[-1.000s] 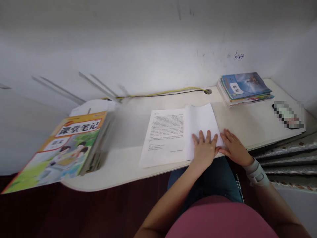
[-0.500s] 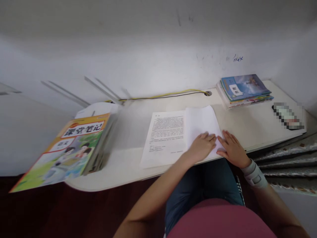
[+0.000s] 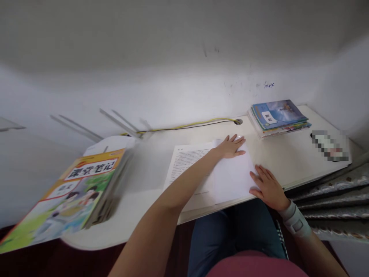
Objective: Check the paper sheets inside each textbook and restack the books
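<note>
On the white desk lies an open booklet (image 3: 233,177), its left page printed with text and its right page blank. My left hand (image 3: 231,146) rests flat on the upper part of the blank page, fingers spread, and my left forearm crosses over the printed page (image 3: 187,157), hiding part of it. At the lower right edge of the blank page is my right hand (image 3: 268,187), fingers stretched out, its fingertips touching or very near the paper's edge. A grey band is around the right wrist. Neither hand grips anything.
A stack of books with a colourful notebook (image 3: 72,196) on top stands at the desk's left end. Another book stack (image 3: 279,115) lies at the back right, near a blurred-out phone (image 3: 330,146). A yellow cable (image 3: 187,125) runs along the wall to a desk hole.
My left hand has slid from the lower part of the blank page up to its top. The right hand stays by the page's right edge. The whole view has shifted slightly.
</note>
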The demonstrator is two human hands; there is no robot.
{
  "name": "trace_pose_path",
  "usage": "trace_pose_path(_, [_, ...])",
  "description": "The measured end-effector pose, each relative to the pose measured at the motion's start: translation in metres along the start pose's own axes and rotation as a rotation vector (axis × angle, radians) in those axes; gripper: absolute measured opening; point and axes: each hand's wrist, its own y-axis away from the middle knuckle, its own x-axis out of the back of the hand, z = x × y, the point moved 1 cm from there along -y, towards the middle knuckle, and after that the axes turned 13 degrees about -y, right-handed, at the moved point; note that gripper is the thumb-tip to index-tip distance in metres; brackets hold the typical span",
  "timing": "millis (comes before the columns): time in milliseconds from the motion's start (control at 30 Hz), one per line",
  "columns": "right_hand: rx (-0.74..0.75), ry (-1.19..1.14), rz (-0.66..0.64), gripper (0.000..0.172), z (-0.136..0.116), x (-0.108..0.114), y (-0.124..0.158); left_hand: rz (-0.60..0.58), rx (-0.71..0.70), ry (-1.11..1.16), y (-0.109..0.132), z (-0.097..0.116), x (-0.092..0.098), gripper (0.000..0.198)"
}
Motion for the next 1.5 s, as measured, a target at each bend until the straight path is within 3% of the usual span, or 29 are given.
trace_pose_path(133, [-0.006,0.008,-0.016,0.058,-0.001,0.001,-0.001,-0.007,-0.059,-0.022,-0.008,-0.006,0.002,0.075])
trace_pose_path(233, [-0.013,-0.002,-0.016,0.059,-0.003,0.001,-0.001,0.056,-0.062,-0.1,0.0,0.003,0.009,0.062])
trace_pose_path(333, [-0.011,-0.032,-0.016,0.057,-0.001,0.002,0.0,0.191,-0.037,-0.144,0.039,0.02,0.012,0.048])
trace_pose_path(433, [0.0,-0.064,-0.04,0.053,0.012,0.004,-0.004,0.334,0.253,-0.047,0.096,0.034,-0.003,0.06])
trace_pose_path(500, [-0.032,-0.054,-0.05,0.05,0.027,0.005,-0.011,0.352,0.459,0.077,0.128,0.04,-0.02,0.071])
trace_pose_path(600, [-0.111,-0.02,-0.066,0.053,0.049,0.004,-0.024,0.281,0.482,0.181,0.15,0.047,-0.042,0.074])
trace_pose_path(700, [-0.132,-0.031,-0.102,0.062,0.062,0.001,-0.032,0.206,0.403,0.155,0.147,0.054,-0.045,0.074])
trace_pose_path(1000, [-0.116,0.006,-0.108,0.067,0.059,-0.001,-0.031,-0.009,0.412,0.077,0.13,0.072,-0.022,0.083])
trace_pose_path(1200, [-0.128,-0.017,-0.082,0.06,0.063,0.002,-0.031,-0.039,0.405,0.052,0.122,0.078,-0.023,0.08])
trace_pose_path(1333, [-0.073,-0.019,-0.011,0.06,0.037,0.008,-0.035,0.012,0.416,0.119,0.123,0.076,-0.023,0.075])
trace_pose_path(1500, [0.185,0.007,-0.13,0.061,-0.023,0.005,-0.047,0.125,0.429,0.26,0.134,0.066,-0.021,0.076])
